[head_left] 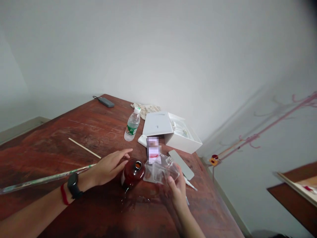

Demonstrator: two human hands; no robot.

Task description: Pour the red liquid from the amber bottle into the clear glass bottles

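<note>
My left hand [112, 166] lies beside a round amber-brown bottle [132, 175], its fingers stretched out. The fingertips come close to the bottle's left side; whether they touch it I cannot tell. The bottle stands uncapped, with its mouth facing up. To its right, my right hand [177, 185] grips a clear plastic container [162, 173] between thumb and fingers. A clear spout or neck shows at the container's upper right. Drops of clear liquid [126, 196] lie on the table in front of the brown bottle.
Behind stands a labelled water bottle [132, 125]. An open white box [183, 135], a phone [153, 148] with a blurred screen, a cloth [146, 109] and a grey device [106, 101] lie around the wooden table [81, 122]. A wooden stick [84, 147] and a long wrapped strip [47, 178] are leftward.
</note>
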